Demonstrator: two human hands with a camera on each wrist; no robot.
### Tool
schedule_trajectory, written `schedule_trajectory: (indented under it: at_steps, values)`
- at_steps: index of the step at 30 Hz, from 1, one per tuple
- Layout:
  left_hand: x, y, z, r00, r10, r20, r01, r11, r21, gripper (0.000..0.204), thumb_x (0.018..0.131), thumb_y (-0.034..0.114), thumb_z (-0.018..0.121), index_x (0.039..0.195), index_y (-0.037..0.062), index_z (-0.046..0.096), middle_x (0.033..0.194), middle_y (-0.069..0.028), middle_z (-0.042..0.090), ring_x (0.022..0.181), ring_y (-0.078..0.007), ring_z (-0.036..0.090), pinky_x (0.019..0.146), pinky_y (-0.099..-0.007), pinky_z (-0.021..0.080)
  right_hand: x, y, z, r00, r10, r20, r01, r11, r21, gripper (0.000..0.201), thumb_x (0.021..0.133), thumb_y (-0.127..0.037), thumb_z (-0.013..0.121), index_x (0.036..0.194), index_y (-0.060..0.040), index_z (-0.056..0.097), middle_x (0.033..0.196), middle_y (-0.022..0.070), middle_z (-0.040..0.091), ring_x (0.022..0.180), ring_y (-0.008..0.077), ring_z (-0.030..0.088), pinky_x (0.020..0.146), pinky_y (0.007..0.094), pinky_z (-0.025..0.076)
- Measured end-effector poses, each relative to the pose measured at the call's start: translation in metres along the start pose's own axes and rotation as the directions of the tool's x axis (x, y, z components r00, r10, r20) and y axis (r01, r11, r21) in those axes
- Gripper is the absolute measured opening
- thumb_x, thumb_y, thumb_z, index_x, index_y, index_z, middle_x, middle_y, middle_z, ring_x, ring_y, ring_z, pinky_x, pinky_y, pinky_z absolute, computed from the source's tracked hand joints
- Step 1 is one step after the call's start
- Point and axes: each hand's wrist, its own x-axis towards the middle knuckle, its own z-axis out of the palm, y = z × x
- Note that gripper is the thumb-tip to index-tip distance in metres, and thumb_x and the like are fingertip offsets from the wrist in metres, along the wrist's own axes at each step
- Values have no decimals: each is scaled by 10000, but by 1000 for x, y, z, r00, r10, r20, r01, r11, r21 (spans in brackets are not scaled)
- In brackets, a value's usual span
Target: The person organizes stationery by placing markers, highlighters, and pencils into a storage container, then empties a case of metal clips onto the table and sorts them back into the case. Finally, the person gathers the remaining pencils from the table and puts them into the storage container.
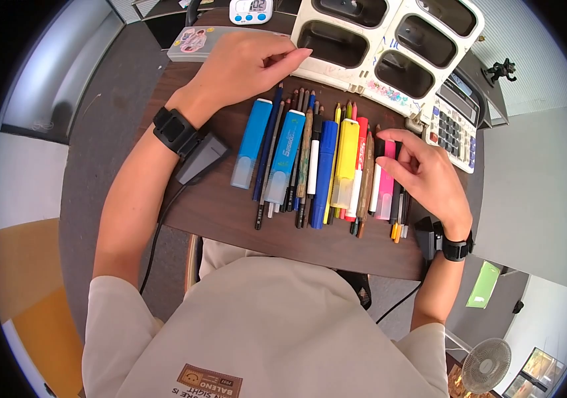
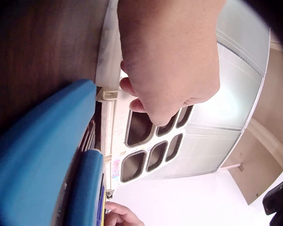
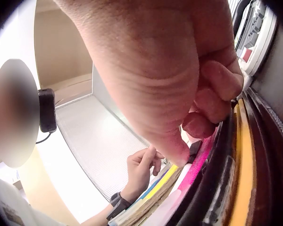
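My left hand (image 1: 247, 63) is over the pencil case and the near left corner of the white organizer (image 1: 336, 78). Its fingers are loosely bent, with nothing visible between them. My right hand (image 1: 426, 169) is at the right end of a row of pens. Its thumb and fingertips pinch the dark cap of a slim white marker (image 1: 376, 189), beside a pink highlighter (image 1: 385, 189). Leftward in the row lie a yellow highlighter (image 1: 345, 159), a thick blue marker (image 1: 324, 172), two blue highlighters (image 1: 284, 156) and several pencils (image 1: 259, 212).
A grey pencil case (image 1: 184, 46) with stickers and a small timer (image 1: 251, 12) stand at the back left. To the right is a calculator (image 1: 452, 129). Dark wrist devices with cables hang off both wrists. The brown table (image 1: 217, 222) ends close to the body.
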Motion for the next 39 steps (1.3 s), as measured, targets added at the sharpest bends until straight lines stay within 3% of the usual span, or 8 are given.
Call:
schedule_trajectory:
  at_steps: [29, 39]
  values:
    - [0, 0, 0, 1000, 22, 12, -22, 1000, -11, 298, 1019, 258, 738, 846, 17, 722, 650, -90, 581, 535, -196, 513, 517, -333, 388, 2, 1, -1, 997, -58, -48, 57, 998, -30, 301, 961, -149, 751, 1250, -66, 724, 646, 109, 481, 548, 239, 471, 557, 394, 424]
    - [0, 0, -2, 999, 31, 25, -32, 999, 25, 298, 1023, 261, 735, 852, 18, 724, 644, -91, 570, 537, -200, 508, 518, -339, 380, 1, 1, 0, 999, -17, -40, 15, 999, -36, 299, 960, -148, 751, 1247, -66, 729, 650, 112, 484, 552, 237, 473, 555, 387, 428]
